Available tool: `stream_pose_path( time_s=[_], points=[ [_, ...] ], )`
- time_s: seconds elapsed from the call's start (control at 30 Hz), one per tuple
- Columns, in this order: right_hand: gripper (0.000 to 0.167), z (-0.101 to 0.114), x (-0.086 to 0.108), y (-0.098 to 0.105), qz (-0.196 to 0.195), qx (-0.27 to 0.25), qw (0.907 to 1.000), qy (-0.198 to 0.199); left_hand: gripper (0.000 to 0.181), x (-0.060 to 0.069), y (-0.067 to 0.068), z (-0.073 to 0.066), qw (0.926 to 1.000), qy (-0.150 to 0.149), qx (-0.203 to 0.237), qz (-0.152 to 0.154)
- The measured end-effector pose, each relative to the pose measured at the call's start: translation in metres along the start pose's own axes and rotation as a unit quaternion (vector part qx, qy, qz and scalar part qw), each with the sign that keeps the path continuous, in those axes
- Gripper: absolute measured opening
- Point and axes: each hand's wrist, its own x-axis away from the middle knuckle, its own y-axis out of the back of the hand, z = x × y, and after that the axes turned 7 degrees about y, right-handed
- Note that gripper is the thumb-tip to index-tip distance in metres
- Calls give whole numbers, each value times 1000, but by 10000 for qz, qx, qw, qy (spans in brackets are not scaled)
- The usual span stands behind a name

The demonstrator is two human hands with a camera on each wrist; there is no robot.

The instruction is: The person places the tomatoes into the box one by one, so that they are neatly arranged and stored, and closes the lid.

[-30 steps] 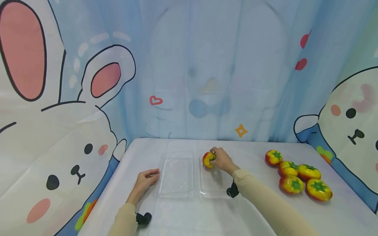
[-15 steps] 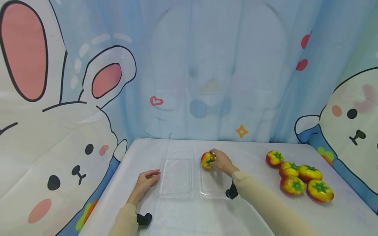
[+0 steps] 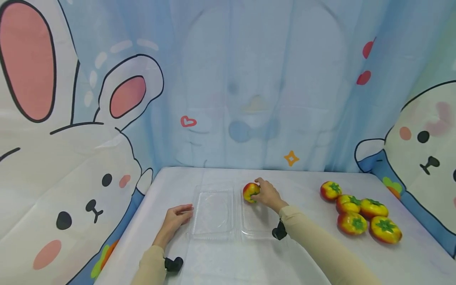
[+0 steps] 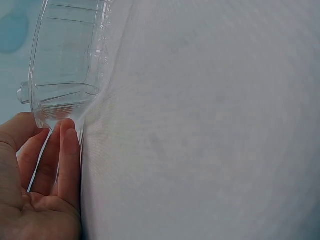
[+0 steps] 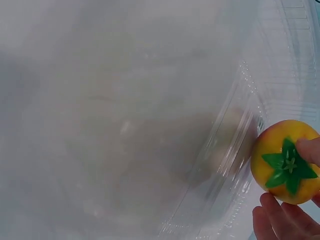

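Observation:
A red-and-yellow fruit with a green star-shaped top (image 3: 250, 192) is in my right hand (image 3: 269, 194), at the back left of the right half of a clear plastic container (image 3: 258, 234). The right wrist view shows the thumb of that hand (image 5: 295, 215) on the green top of the fruit (image 5: 270, 177), fingers at its lower side. My left hand (image 3: 172, 221) is at the left edge of the container's other half (image 3: 213, 213). In the left wrist view, thumb and fingers of the left hand (image 4: 45, 185) pinch the container's corner (image 4: 62, 107).
Several similar fruits (image 3: 351, 223) lie together on the right side of the white-covered table (image 3: 303, 184). A blue curtain with cartoon animals (image 3: 263, 79) hangs behind the table. Black devices are strapped to the left wrist (image 3: 173, 264) and the right wrist (image 3: 280, 230).
The held fruit has shifted slightly left and turned a little in my right hand. My left hand has stayed at the container's edge.

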Motion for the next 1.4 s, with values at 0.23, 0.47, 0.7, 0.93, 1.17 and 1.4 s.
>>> stream_pose_path(
  time_s=[0.23,0.47,0.7,0.93,1.17,1.4],
  points=[
    [64,0,0,-2,104,26,9997,-215,33,1,3,3,10000,-9,-44,-40],
    [55,-3,1,-3,-12,-1,10000,-16,33,2,3,3,10000,54,-22,-32],
    [53,-1,1,-1,-79,-90,9999,111,32,3,1,-1,10000,-16,-37,-21],
    [51,-3,2,0,-157,35,9998,108,33,1,0,-1,10000,1,-30,-28],
    [52,-1,1,-1,-232,212,9991,279,32,4,1,-4,10000,-39,-44,-18],
    [58,1,1,-3,-174,115,9997,141,31,0,1,2,9999,-81,-50,-40]
  ],
)
